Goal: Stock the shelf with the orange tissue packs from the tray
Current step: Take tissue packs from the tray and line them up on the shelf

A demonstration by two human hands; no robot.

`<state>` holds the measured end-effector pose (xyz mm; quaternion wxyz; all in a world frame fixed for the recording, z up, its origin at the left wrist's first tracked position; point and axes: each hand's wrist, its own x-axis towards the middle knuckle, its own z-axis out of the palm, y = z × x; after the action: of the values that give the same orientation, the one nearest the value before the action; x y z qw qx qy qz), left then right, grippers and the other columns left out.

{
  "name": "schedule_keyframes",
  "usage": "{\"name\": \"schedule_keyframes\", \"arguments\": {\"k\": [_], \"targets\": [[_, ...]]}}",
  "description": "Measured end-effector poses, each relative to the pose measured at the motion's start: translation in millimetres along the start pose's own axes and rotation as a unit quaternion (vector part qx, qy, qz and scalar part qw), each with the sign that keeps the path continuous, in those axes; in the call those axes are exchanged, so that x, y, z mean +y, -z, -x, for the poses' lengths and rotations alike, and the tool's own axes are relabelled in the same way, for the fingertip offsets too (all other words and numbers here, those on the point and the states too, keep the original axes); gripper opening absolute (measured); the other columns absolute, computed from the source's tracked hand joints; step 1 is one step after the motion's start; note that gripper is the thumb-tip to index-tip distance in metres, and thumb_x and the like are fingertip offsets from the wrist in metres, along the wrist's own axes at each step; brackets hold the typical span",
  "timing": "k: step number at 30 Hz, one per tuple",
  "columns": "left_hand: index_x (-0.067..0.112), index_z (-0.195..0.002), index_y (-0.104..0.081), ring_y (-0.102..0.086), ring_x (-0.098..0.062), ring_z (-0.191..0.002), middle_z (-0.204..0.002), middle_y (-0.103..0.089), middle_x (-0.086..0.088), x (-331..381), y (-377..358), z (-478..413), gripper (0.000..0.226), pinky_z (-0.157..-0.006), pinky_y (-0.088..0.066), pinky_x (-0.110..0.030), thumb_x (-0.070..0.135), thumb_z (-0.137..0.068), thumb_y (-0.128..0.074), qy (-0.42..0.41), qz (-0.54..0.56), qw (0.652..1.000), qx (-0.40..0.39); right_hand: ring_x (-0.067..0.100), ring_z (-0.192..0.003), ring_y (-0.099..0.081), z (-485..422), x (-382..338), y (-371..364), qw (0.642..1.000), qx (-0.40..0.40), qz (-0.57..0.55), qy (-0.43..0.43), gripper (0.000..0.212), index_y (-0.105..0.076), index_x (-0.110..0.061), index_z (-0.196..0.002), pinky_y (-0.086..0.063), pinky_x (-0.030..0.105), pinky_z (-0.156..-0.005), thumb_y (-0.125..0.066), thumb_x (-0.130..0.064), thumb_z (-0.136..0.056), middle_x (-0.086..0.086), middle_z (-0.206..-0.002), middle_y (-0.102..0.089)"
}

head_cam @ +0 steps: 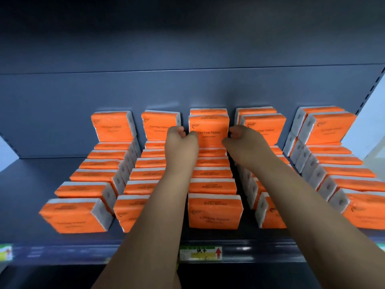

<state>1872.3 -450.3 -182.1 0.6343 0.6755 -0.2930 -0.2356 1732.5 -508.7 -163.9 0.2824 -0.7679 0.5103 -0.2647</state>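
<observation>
Reaching with both arms deep over the shelf. Pinching the upright orange tissue pack between the two hands at the far end of the middle row: curling the fingers of the left hand round its left edge and those of the right hand round its right edge. Holding it face-on, with the words COTTON TISSUE showing, just in front of another upright pack by the back panel. Not showing whether it is resting on the packs beneath or being held clear of them.

Stretching the forearms over the stocked rows: the middle row lying between the arms, the left rows lying beyond the left hand, and the right rows lying beyond the right hand. Ending each of those rows, level with the hands, in more packs standing upright. Showing a price label with a red arrow on the front rail, between the forearms and nearer than the hands.
</observation>
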Motion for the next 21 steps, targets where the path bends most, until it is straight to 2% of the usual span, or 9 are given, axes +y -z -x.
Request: {"name": "schedule_keyframes", "arguments": {"k": [2, 3, 5, 7, 9, 12, 14, 18, 21], "targets": [[0.025, -0.116, -0.051, -0.053, 0.000, -0.076, -0.090, -0.056, 0.013, 0.7, 3.6, 9.7, 0.019, -0.061, -0.042, -0.015, 0.017, -0.100, -0.056, -0.048, -0.048, 0.998, 0.003, 0.028, -0.093, -0.068, 6.9, -9.7, -0.2, 1.000, 0.006, 0.000, 0.018, 0.029, -0.068, -0.012, -0.111, -0.057, 0.043, -0.080, -0.053, -0.029, -0.093, 0.006, -0.101, -0.072], [0.026, -0.113, -0.051, -0.054, -0.001, -0.078, -0.091, -0.055, 0.015, -0.7, 6.9, 15.6, 0.017, -0.064, -0.043, -0.017, 0.017, -0.100, -0.056, -0.089, -0.086, 0.992, 0.018, 0.029, -0.088, -0.066, 11.7, -15.8, -1.1, 0.999, 0.013, 0.010, 0.030, 0.026, -0.066, -0.011, -0.103, -0.055, 0.041, -0.077, -0.053, -0.031, -0.094, 0.006, -0.095, -0.070], [0.018, -0.116, -0.058, -0.061, -0.018, -0.093, -0.102, -0.062, 0.006, -6.2, 16.5, 26.7, 0.018, -0.078, -0.046, -0.032, 0.018, -0.098, -0.059, -0.202, -0.212, 0.953, 0.076, 0.029, -0.080, -0.060, 21.9, -29.1, -5.1, 0.997, 0.030, 0.030, 0.063, 0.027, -0.058, -0.011, -0.087, -0.049, 0.039, -0.071, -0.051, -0.036, -0.097, 0.005, -0.081, -0.063], [0.007, -0.117, -0.062, -0.061, -0.033, -0.105, -0.108, -0.067, -0.009, -14.2, 25.9, 34.8, 0.026, -0.087, -0.049, -0.045, 0.019, -0.094, -0.061, -0.266, -0.313, 0.902, 0.134, 0.027, -0.083, -0.060, 35.1, -44.3, -8.9, 0.995, 0.031, 0.035, 0.091, 0.032, -0.062, -0.013, -0.094, -0.050, 0.039, -0.075, -0.050, -0.042, -0.099, 0.004, -0.083, -0.065], [0.002, -0.112, -0.064, -0.060, -0.041, -0.105, -0.105, -0.069, -0.017, -15.5, 37.7, 45.3, 0.030, -0.089, -0.048, -0.051, 0.026, -0.097, -0.054, -0.255, -0.321, 0.897, 0.164, 0.024, -0.086, -0.061, 49.0, -58.5, -10.6, 0.990, 0.029, 0.021, 0.135, 0.031, -0.063, -0.018, -0.097, -0.050, 0.039, -0.078, -0.050, -0.046, -0.098, 0.001, -0.086, -0.068], [0.001, -0.120, -0.064, -0.058, -0.044, -0.115, -0.116, -0.070, -0.021, -17.0, 72.4, 62.5, 0.053, -0.099, -0.046, -0.054, 0.043, -0.102, -0.035, -0.191, -0.309, 0.914, 0.181, 0.023, -0.123, -0.055, 74.3, -81.4, -16.4, 0.982, 0.020, 0.010, 0.186, 0.043, -0.062, -0.014, -0.132, -0.043, 0.035, -0.100, -0.052, -0.044, -0.103, 0.006, -0.131, -0.067], [0.000, -0.127, -0.062, -0.056, -0.045, -0.121, -0.125, -0.068, -0.023, -24.4, 110.5, 74.1, 0.062, -0.104, -0.042, -0.054, 0.047, -0.103, -0.029, -0.192, -0.332, 0.902, 0.198, 0.021, -0.137, -0.049, 94.8, -96.9, -29.5, 0.973, 0.030, 0.013, 0.228, 0.051, -0.054, -0.018, -0.146, -0.039, 0.033, -0.110, -0.051, -0.046, -0.103, 0.004, -0.147, -0.058], [0.004, -0.144, -0.054, -0.038, -0.045, -0.145, -0.152, -0.053, -0.018, -59.9, 208.5, 116.3, 0.065, -0.120, -0.028, -0.056, 0.049, -0.103, -0.031, -0.182, -0.418, 0.856, 0.241, 0.021, -0.119, -0.060, 154.2, -129.2, -86.5, 0.957, -0.053, -0.012, 0.284, 0.040, -0.066, -0.020, -0.129, -0.047, 0.039, -0.101, -0.056, -0.046, -0.101, 0.000, -0.121, -0.070], [0.004, -0.146, -0.052, -0.032, -0.045, -0.149, -0.155, -0.049, -0.018, -105.9, 284.3, 157.8, 0.064, -0.122, -0.027, -0.058, 0.049, -0.104, -0.035, -0.139, -0.459, 0.840, 0.255, 0.018, -0.127, -0.058, 207.9, -151.5, -138.9, 0.939, -0.135, -0.044, 0.313, 0.052, -0.060, -0.023, -0.141, -0.046, 0.039, -0.106, -0.052, -0.052, -0.098, -0.003, -0.131, -0.068]]}}
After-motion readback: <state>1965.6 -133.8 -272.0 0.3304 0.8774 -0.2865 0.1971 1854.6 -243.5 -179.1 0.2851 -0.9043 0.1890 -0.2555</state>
